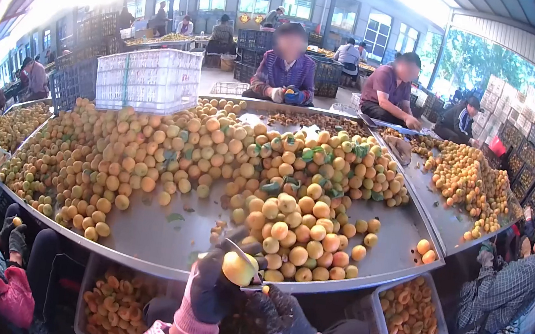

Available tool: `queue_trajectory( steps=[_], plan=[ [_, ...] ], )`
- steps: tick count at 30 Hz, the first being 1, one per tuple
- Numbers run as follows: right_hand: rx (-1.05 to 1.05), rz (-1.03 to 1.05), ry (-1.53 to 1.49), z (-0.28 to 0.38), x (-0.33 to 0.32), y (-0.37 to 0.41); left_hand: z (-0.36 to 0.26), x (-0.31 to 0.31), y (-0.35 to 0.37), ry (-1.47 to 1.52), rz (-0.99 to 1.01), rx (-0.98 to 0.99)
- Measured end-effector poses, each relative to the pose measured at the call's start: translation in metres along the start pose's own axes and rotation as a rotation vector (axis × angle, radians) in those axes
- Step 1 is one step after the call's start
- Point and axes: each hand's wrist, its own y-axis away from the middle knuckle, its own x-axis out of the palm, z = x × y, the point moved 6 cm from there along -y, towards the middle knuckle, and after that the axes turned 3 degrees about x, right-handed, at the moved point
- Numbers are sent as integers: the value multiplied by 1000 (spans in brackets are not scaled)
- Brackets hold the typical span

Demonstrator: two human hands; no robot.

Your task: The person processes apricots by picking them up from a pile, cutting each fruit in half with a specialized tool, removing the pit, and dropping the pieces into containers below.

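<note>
In a dark glove, my left hand (214, 287) is closed round a yellow-orange fruit (238, 269) at the near edge of the metal table (161, 217). My right hand (281, 317), in a black glove, is closed on a small knife (252, 288), whose handle is mostly hidden by the fingers. A thin curved metal piece lies across the top of the fruit. Both hands are close together, with the knife against the fruit's lower side. Beyond them rises a heap of whole fruit (299, 237) with some green leaves.
Crates of halved fruit stand below the table edge, one at the right (408, 324) and one at the left (114, 302). A white crate (148, 79) rests on the far left heap. Co-workers sit across the table and at both sides. Another fruit-covered table (439, 211) adjoins at right.
</note>
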Motion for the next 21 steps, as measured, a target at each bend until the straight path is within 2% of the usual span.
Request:
queue_trajectory(
  steps=[1, 2, 3, 6, 8, 9, 10, 11, 13, 16, 17, 18, 21],
  plan=[
    [-1, -14, 9, 6, 5, -4, 6, 9, 0, 237, -52, 21],
    [-1, -30, 13, 7, 7, -10, 16, 5, -6, 344, -113, -61],
    [-103, -54, -35, 1, 3, -16, 18, 0, -15, 303, -85, -76],
    [-5, -55, -172, -38, -6, -35, 22, -25, -44, 118, 9, -94],
    [-163, 104, 381, -24, -11, -55, 21, -52, -65, -108, 94, -91],
    [-291, 140, 524, -1, -13, -67, 18, -53, -72, -34, 144, -186],
    [-407, 183, 657, 13, -12, -75, 17, -64, -76, -384, 199, -81],
    [-375, 173, 636, 12, -13, -83, 17, -75, -80, -737, 222, 30],
    [-340, 159, 614, -7, -9, -93, 55, -117, -84, -666, 87, -59],
    [-400, 85, 610, -29, 1, -104, 66, -110, -83, -231, -93, -155],
    [116, 70, 42, -58, 0, -110, 72, -103, -80, 108, -221, -217],
    [24, 53, 166, -52, 4, -111, 77, -102, -78, 451, -343, -268],
    [-211, 87, 502, -32, 11, -118, 53, -121, -88, -235, -208, -176]
  ],
)
